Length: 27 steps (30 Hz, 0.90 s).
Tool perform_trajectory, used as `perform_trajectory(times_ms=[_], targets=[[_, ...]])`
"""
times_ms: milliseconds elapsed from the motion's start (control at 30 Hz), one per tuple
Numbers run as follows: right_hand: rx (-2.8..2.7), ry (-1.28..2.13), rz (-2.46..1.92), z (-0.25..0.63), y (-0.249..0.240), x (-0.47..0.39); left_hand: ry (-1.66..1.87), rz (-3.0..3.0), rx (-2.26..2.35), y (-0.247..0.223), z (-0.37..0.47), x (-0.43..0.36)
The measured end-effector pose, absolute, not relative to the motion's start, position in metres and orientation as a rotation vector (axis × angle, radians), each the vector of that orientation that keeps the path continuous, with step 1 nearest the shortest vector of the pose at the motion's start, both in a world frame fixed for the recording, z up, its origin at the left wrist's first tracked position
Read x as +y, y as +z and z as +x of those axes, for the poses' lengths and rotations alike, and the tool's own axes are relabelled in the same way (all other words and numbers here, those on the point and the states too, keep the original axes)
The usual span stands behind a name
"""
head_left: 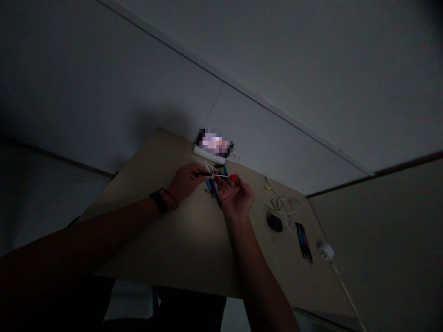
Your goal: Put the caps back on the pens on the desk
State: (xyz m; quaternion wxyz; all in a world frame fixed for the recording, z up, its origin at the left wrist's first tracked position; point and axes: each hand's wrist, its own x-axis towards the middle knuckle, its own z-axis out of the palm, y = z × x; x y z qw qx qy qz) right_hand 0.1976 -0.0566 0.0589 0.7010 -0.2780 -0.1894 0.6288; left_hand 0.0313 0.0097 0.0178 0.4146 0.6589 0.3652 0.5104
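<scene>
Red handle (pixel 235 179) lies within the right grip (pixel 239 196)

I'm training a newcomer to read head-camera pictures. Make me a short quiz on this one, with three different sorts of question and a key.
1. Multiple choice: where is the dark band worn?
A) left wrist
B) right wrist
C) both wrists

2. True or false: the mouse lies nearer the right hand than the left hand.

3. Short answer: what colour is the handle at the right hand's fingers?

Key: 1. A; 2. True; 3. Red
</scene>
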Motion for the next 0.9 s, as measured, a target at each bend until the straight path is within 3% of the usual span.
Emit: perform_trajectory(times_ms=[900], targets=[[-0.599,1.392,-0.848,0.184,0.045,-0.053,1.286,1.801,0.810,0.027,0.028,0.003]])
